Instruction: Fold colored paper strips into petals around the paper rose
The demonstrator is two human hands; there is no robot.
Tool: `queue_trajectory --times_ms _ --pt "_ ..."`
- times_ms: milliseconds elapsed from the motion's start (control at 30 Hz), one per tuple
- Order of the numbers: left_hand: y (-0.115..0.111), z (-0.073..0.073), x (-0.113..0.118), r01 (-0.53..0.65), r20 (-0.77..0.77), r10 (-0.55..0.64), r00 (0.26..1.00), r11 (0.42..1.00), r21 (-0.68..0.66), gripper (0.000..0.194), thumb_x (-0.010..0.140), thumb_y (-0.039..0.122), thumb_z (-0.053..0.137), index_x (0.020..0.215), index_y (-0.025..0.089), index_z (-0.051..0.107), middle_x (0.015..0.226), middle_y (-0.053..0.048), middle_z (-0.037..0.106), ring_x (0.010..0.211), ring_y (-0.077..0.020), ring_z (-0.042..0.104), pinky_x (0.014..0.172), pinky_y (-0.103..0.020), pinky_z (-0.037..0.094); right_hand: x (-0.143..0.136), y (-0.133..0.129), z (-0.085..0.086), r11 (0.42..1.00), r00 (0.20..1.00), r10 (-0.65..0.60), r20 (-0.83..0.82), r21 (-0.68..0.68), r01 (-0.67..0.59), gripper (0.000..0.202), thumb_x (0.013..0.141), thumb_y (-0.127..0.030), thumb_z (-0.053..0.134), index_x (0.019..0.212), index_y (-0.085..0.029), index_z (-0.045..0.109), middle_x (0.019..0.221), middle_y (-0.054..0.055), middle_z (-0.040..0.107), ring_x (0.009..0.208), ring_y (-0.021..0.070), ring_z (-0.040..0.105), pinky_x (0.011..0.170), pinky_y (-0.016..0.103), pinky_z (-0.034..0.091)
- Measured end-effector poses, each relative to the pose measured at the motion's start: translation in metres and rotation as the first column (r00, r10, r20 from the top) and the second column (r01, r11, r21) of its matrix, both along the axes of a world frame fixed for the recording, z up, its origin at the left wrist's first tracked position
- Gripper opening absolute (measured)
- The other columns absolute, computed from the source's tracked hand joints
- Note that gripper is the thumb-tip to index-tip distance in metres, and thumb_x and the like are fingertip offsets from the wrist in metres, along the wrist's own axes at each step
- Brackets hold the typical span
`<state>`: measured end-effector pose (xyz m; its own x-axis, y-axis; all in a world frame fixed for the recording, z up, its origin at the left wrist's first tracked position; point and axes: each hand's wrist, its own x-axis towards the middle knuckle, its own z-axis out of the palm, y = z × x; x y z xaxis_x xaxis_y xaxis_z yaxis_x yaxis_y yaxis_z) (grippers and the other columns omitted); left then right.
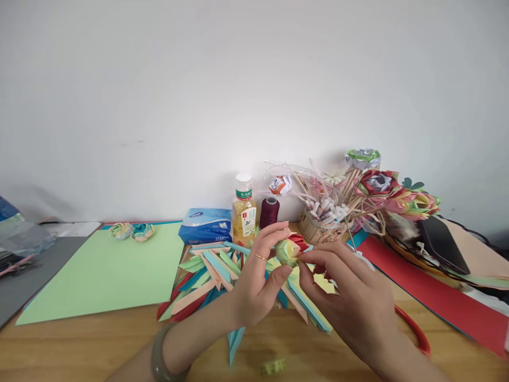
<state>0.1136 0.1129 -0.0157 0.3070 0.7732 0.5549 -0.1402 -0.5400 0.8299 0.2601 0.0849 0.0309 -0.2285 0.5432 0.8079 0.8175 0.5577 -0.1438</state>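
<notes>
A small folded paper flower (284,251), pale green and cream with red petals at its far side, is held up above the table. My left hand (258,276) grips it from the left, thumb below and fingers behind. From the right, my right hand (345,292) pinches its edge between thumb and fingertips. Beneath both hands lies a heap of folded paper strips (214,270) in light blue, peach, green, red and teal. Part of the flower is covered by my fingers.
Behind stand a blue tissue pack (207,225), a bottle (244,207) and a maroon thread spool (269,212). Paper flowers (377,183) rise near a basket (322,228). Two paper rosettes (132,231) rest on green paper (107,276). A red handle (415,329) lies at right.
</notes>
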Motion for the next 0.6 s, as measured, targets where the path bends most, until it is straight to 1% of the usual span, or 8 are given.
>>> queue_trajectory --times_ms 33,100,167,233,333,467,600 --pt "0.0 0.0 0.0 -0.005 0.006 0.005 1.0 1.0 0.006 0.037 0.092 0.028 0.045 0.129 0.031 0.042 0.144 -0.006 0.035 0.133 -0.0252 0.033 0.106 -0.04 0.032 0.0 0.0 0.0 1.0 1.0 0.024 -0.003 0.008 -0.024 0.013 0.08 -0.01 0.055 0.079 -0.021 0.06 0.069 0.001 0.066 0.057 0.0136 0.063 0.051 0.024 0.048" --pt "0.001 0.0 0.0 -0.012 0.016 0.012 1.0 1.0 0.007 0.037 0.092 0.028 0.045 0.129 0.031 0.042 0.144 -0.005 0.035 0.134 -0.0251 0.031 0.106 -0.039 0.032 0.002 0.0 0.004 0.989 0.99 0.124 -0.063 -0.076 -0.129 0.013 0.081 -0.011 0.055 0.082 -0.022 0.061 0.072 0.002 0.066 0.06 0.0139 0.063 0.052 0.024 0.049" --pt "0.001 0.001 0.0 -0.007 0.021 0.006 1.0 1.0 0.003 0.037 0.092 0.028 0.044 0.129 0.032 0.042 0.144 -0.005 0.035 0.134 -0.0248 0.031 0.105 -0.038 0.034 0.005 0.0 0.009 0.942 0.964 0.213 -0.161 -0.227 -0.246 0.012 0.082 -0.012 0.055 0.084 -0.021 0.062 0.073 0.002 0.065 0.061 0.0138 0.063 0.052 0.023 0.051" --pt "0.002 0.001 -0.001 -0.001 0.019 0.001 1.0 1.0 0.0 0.037 0.092 0.027 0.044 0.129 0.033 0.042 0.144 -0.004 0.035 0.134 -0.0242 0.031 0.104 -0.037 0.034 0.009 0.002 0.012 0.893 0.945 0.237 -0.227 -0.332 -0.304 0.012 0.084 -0.013 0.055 0.081 -0.021 0.063 0.072 0.002 0.064 0.061 0.0137 0.061 0.053 0.023 0.05" --pt "0.002 0.001 -0.001 -0.002 0.003 0.002 1.0 1.0 -0.006 0.036 0.093 0.027 0.044 0.128 0.033 0.043 0.144 -0.004 0.035 0.133 -0.0236 0.032 0.104 -0.036 0.034 0.013 0.004 0.014 0.856 0.936 0.238 -0.258 -0.4 -0.328 0.014 0.085 -0.013 0.054 0.081 -0.021 0.064 0.073 0.002 0.064 0.064 0.014 0.061 0.055 0.023 0.05" --pt "0.003 0.002 -0.002 -0.019 -0.008 0.019 1.0 1.0 0.022 0.036 0.092 0.026 0.045 0.128 0.031 0.043 0.143 -0.006 0.035 0.133 -0.0246 0.033 0.105 -0.038 0.033 0.016 0.006 0.015 0.825 0.931 0.247 -0.27 -0.445 -0.348 0.014 0.086 -0.014 0.054 0.084 -0.021 0.065 0.077 0.002 0.065 0.067 0.0138 0.061 0.056 0.023 0.049" --pt "0.002 0.003 -0.003 -0.02 -0.044 0.021 0.999 1.0 0.015 0.036 0.092 0.025 0.045 0.127 0.029 0.043 0.143 -0.008 0.035 0.132 -0.0255 0.034 0.104 -0.04 0.035 0.018 0.006 0.017 0.815 0.932 0.264 -0.249 -0.459 -0.354 0.015 0.086 -0.014 0.054 0.084 -0.022 0.066 0.075 0.001 0.065 0.066 0.0133 0.061 0.056 0.023 0.049"
